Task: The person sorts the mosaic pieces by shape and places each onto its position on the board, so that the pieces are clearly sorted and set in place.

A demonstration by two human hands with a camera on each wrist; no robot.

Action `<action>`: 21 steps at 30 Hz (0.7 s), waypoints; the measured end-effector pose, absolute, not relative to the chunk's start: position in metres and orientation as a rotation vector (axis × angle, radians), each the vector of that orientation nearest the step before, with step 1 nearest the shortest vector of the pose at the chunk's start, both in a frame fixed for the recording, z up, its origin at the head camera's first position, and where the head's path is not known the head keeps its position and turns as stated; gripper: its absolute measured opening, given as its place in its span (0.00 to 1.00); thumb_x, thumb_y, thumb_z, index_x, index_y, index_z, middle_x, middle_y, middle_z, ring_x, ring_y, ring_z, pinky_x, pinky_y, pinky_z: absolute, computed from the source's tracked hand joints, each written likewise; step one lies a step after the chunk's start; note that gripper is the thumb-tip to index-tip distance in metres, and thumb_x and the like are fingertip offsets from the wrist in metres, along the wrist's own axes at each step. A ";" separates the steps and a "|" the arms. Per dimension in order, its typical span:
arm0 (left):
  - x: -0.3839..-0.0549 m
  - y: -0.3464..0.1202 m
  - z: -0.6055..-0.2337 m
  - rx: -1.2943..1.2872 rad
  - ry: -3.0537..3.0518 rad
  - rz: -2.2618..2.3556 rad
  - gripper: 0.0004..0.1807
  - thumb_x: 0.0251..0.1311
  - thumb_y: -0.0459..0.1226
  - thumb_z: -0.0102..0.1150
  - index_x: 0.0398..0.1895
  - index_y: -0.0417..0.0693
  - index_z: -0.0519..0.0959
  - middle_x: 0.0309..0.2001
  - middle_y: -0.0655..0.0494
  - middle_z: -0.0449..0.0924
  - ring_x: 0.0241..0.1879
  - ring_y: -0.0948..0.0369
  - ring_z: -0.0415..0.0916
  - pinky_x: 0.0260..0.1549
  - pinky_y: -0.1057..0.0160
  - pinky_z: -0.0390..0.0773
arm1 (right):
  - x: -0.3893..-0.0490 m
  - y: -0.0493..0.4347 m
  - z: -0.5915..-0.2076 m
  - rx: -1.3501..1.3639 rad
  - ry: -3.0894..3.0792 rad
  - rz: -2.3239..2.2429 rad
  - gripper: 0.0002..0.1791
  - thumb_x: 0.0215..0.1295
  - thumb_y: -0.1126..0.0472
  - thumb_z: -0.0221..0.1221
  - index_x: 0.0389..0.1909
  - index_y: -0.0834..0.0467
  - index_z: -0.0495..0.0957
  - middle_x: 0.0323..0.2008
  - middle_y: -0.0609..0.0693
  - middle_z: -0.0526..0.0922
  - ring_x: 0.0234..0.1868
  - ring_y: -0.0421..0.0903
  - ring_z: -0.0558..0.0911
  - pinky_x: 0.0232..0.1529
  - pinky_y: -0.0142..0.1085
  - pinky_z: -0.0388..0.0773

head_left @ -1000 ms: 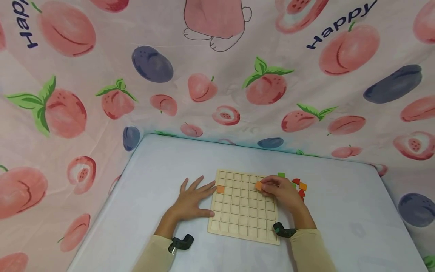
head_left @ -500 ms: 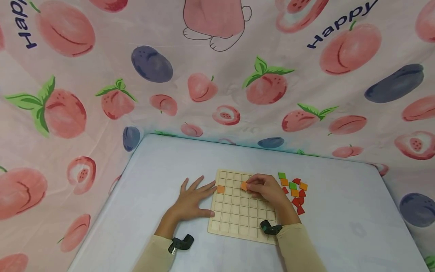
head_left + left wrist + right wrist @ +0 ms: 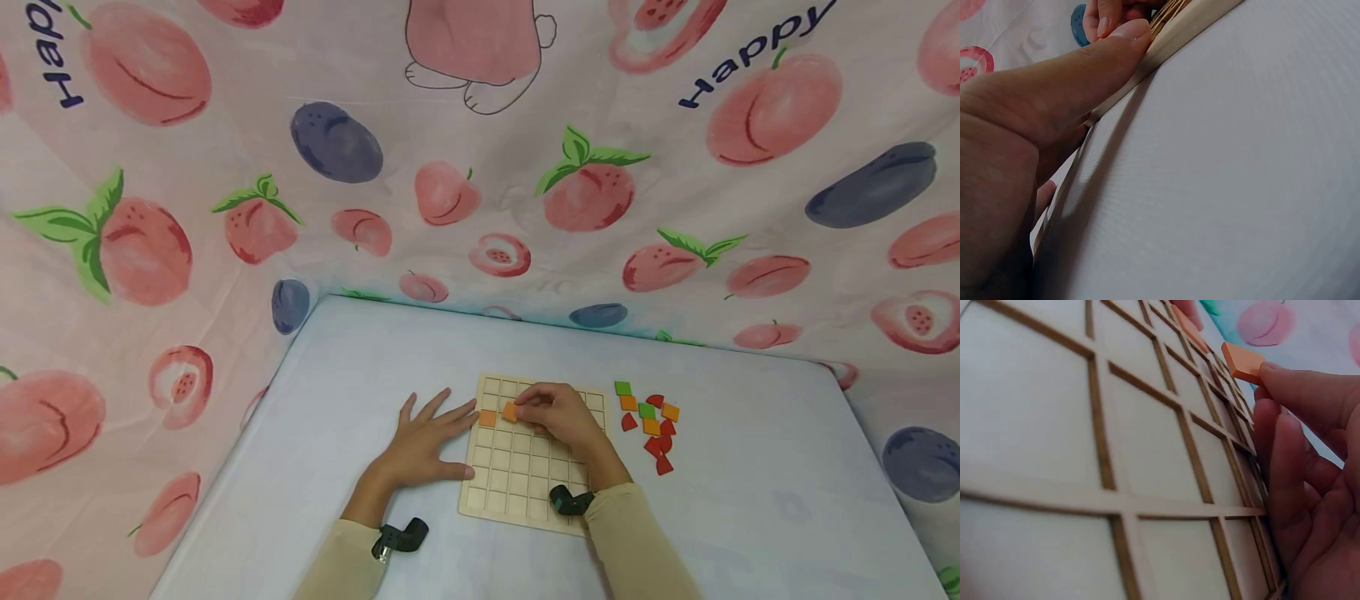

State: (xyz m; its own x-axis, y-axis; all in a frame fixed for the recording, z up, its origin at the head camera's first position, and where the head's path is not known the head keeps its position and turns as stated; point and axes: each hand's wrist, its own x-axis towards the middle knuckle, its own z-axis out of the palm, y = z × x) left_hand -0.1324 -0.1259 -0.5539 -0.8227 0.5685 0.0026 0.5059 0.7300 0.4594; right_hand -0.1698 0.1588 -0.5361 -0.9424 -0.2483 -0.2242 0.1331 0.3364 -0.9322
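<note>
A pale wooden grid board (image 3: 517,483) lies on the table, its square cells divided by thin raised strips. One orange square tile (image 3: 487,418) sits in a cell by the board's left edge. My right hand (image 3: 558,417) pinches another orange square tile (image 3: 1244,361) between thumb and fingers, held over the board's upper left part, one cell or so right of the first tile. My left hand (image 3: 420,446) is spread at the board's left edge; in the left wrist view its thumb (image 3: 1085,75) rests on the board's rim.
Right of the board lie loose pieces: green squares (image 3: 623,388), orange squares (image 3: 671,412) and several red quarter-round pieces (image 3: 664,464). A white cloth covers the table (image 3: 772,475). Behind it hangs a fruit-print curtain (image 3: 510,150).
My right hand has carried the pinched orange tile leftward across the board toward the seated tile, uncovering the loose pieces at the right. The left hand has stayed still.
</note>
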 end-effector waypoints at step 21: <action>-0.132 -0.126 -0.554 0.893 2.808 0.686 0.50 0.52 0.70 0.63 0.78 0.66 0.63 0.79 0.69 0.58 0.83 0.49 0.42 0.72 0.29 0.31 | -0.170 0.149 -0.539 -0.241 2.577 -1.306 0.05 0.58 0.53 0.73 0.32 0.48 0.88 0.28 0.41 0.84 0.32 0.41 0.78 0.37 0.38 0.74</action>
State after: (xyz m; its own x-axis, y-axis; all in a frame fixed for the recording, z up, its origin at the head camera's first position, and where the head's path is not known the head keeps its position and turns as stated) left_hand -0.1322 -0.1262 -0.5537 -0.8198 0.5721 0.0259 0.5197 0.7241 0.4535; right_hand -0.1696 0.1491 -0.5390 -0.9571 -0.2541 -0.1395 -0.0378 0.5866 -0.8090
